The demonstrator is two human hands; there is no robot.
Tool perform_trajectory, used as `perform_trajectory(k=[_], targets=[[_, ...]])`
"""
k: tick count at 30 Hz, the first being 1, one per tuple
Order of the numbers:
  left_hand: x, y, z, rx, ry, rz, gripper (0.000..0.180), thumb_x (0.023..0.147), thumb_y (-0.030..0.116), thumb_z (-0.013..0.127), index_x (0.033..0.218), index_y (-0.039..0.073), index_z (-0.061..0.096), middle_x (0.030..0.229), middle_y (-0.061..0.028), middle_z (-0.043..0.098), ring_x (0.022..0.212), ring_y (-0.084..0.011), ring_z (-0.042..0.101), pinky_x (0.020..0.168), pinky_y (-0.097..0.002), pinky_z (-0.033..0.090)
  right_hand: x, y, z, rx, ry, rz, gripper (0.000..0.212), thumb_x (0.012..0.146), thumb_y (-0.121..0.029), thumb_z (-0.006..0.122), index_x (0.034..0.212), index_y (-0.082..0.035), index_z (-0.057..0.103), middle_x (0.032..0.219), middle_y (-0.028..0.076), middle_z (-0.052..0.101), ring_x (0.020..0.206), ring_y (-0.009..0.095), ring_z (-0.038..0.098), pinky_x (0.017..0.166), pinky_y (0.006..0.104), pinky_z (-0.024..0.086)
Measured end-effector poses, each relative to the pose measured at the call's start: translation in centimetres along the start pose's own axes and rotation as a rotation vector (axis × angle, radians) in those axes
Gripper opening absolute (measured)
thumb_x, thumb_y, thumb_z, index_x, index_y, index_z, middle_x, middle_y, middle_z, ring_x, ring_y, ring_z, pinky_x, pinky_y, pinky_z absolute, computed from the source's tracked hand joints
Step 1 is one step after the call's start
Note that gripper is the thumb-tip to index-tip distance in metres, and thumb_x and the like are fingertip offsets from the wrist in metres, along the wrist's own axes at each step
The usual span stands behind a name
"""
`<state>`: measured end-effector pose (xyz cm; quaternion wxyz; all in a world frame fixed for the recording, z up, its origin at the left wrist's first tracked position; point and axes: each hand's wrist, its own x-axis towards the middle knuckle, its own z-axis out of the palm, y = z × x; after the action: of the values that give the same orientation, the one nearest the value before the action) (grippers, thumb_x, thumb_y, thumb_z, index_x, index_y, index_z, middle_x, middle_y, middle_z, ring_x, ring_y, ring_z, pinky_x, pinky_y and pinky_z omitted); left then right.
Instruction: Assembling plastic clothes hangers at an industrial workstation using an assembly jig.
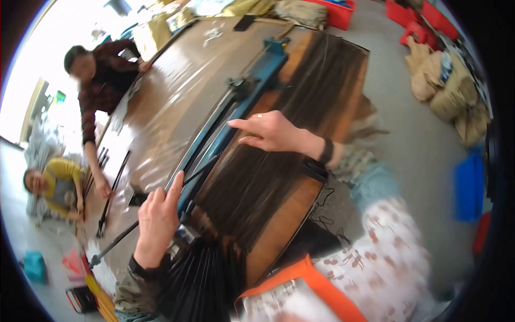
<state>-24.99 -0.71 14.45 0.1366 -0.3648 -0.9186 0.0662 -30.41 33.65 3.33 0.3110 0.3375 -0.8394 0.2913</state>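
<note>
One black rod [200, 170] slanted across the blue rail [265, 75] on the tabletop [182, 80], with a thin coiled spring [228, 149] running on from its upper end. The left hand [158, 219] appeared curled around the rod, index finger extended; the right hand [273, 132] seemed to pinch the spring's far end under the thumb, though the contact itself was hidden. The likeliest trouble lay there: a loose pinch could have let the spring recoil toward the left hand, and a skewed pull could have kinked its coils. The rod's lower end jutted well past the left hand, so a twist could have swung it sideways. The bundle of black rods [206, 273] just beside that hand risked being knocked.
</note>
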Motion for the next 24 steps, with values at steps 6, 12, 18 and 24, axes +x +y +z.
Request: perform_trajectory(k=[6,12,18,24], targets=[[4.9,2.4,1.8,-0.178,-0.091,0.100,0.072,0.079,-0.005,0.057,0.148,0.005,0.045,0.085,-0.0124,0.056,0.083,-0.0299,0.059,0.075,-0.0404,0.050,-0.3,0.6,-2.1,0.055,0.144,-0.033,0.054,0.084,-0.023,0.078,0.133,-0.009,0.061,0.076,0.010,0.061,0.069,0.025,0.064,0.061,0.0359,0.053],[3.6,-0.1,2.6,-0.197,-0.062,-0.010,0.018,0.091,0.003,0.056,0.109,0.004,0.053,0.086,-0.0140,0.059,0.083,-0.0342,0.063,0.069,-0.0454,0.051,-0.7,2.7,0.3,-0.097,0.083,0.068,0.051,0.085,-0.023,0.075,0.132,-0.010,0.061,0.093,0.012,0.067,0.079,0.027,0.067,0.066,0.0351,0.055],[0.6,-0.6,0.8,-0.120,-0.078,-0.144,0.035,0.090,0.008,0.058,0.125,0.012,0.058,0.082,-0.0104,0.060,0.078,-0.0316,0.066,0.064,-0.0445,0.054,-1.2,3.6,2.3,-0.315,0.121,0.289,0.020,0.090,-0.011,0.067,0.110,-0.013,0.068,0.078,0.011,0.067,0.070,0.031,0.067,0.059,0.0410,0.052],[-3.0,-2.0,0.0,-0.088,0.097,-0.214,0.032,0.092,0.016,0.063,0.124,0.017,0.062,0.076,-0.0069,0.057,0.074,-0.0266,0.063,0.061,-0.0409,0.050,1.8,-5.9,1.1,0.381,-0.042,0.192,0.078,0.083,-0.031,0.079,0.147,-0.002,0.046,0.097,0.011,0.058,0.098,0.025,0.055,0.088,0.0366,0.046]])
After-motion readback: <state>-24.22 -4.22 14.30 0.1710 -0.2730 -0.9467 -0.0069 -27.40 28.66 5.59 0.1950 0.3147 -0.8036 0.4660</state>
